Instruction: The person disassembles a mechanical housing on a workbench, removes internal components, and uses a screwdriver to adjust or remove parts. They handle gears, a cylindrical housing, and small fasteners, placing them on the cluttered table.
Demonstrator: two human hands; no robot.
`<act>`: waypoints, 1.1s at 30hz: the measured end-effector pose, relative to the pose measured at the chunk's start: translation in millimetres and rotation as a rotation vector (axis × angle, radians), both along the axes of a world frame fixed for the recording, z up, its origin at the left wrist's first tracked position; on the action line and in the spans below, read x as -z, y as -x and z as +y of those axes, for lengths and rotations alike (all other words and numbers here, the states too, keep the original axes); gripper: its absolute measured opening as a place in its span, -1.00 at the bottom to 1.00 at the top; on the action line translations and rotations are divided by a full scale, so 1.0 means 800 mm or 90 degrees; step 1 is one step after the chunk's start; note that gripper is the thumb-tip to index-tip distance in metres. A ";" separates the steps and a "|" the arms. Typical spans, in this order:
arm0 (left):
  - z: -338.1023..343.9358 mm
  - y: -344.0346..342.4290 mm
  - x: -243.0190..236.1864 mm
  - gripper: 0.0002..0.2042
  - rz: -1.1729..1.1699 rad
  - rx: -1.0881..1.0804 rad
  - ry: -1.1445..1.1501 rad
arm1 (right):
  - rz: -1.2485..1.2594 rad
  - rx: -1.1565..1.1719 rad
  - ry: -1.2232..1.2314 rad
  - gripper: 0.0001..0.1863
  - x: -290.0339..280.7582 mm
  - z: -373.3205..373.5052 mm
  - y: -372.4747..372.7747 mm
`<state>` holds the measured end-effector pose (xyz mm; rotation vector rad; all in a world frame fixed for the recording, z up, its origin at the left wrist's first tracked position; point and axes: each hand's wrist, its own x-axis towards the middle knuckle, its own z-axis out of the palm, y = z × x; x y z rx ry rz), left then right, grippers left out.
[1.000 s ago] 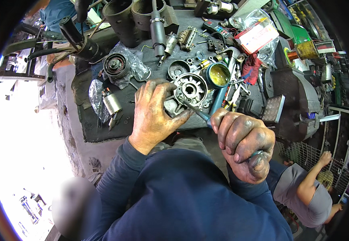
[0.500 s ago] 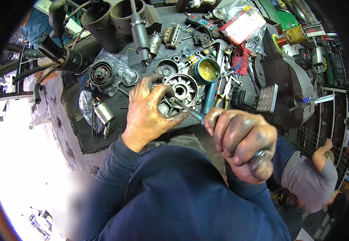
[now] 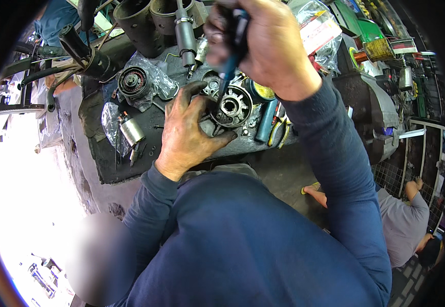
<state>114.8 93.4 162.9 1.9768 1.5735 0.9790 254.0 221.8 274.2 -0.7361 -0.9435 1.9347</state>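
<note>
A dark grey, worn workbench (image 3: 102, 166) carries many parts; its front edge curves in this wide view. On the left the room is very bright, almost white. On the right there is a wire-mesh rack (image 3: 387, 175), and near it one co-worker in a grey shirt (image 3: 402, 225).

One round silver-grey metal housing with a slotted ring (image 3: 242, 108) lies near the front edge of the bench. The left hand (image 3: 184, 134) is curved around its left side, with thumb and fingers apart; whether it grips firmly, I cannot tell. The right hand (image 3: 268, 46) is closed around one slender dark-blue-handled tool (image 3: 230, 67), pointing down toward the housing's upper rim.

I count two large dark metal tubes (image 3: 136, 29), one silver cylinder with copper-coloured terminals (image 3: 132, 133), one pair of yellow-and-black-handled pliers (image 3: 275, 132) and one red-and-white box (image 3: 320, 36).
</note>
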 end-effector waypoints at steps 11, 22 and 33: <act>-0.002 0.000 0.003 -0.35 -0.033 -0.006 0.022 | 0.016 -0.051 -0.096 -0.68 0.012 0.009 0.005; -0.003 0.001 0.002 -0.33 -0.024 0.024 0.011 | -0.022 -0.080 -0.060 -0.69 0.013 0.024 0.011; -0.003 0.000 0.005 -0.29 -0.022 0.044 0.004 | 0.055 0.032 0.021 -0.71 0.011 0.019 -0.018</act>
